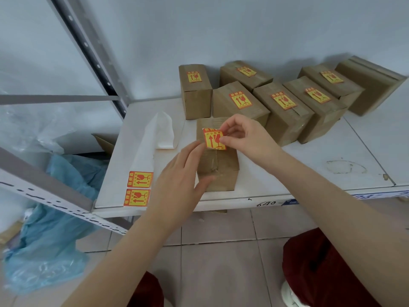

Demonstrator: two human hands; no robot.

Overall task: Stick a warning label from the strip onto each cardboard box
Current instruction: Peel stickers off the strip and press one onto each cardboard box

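Observation:
A small cardboard box [223,171] stands near the front edge of the white shelf [309,165]. Over its top my right hand [247,138] pinches a yellow and red warning label [213,140] by its right edge. My left hand [183,178] touches the label's lower left corner with its fingertips while its thumb lies against the box's front. The label strip [143,165] lies to the left, mostly bare white backing with two labels at its near end [139,187]. Several labelled boxes [239,103] stand behind; one box at the far right [371,85] shows no label.
A grey metal rack upright [88,52] rises at the left. Blue and clear plastic bags [51,229] fill the space left of the shelf. The wall stands close behind the boxes. Tiled floor [221,251] and my knees in dark red lie below the shelf edge.

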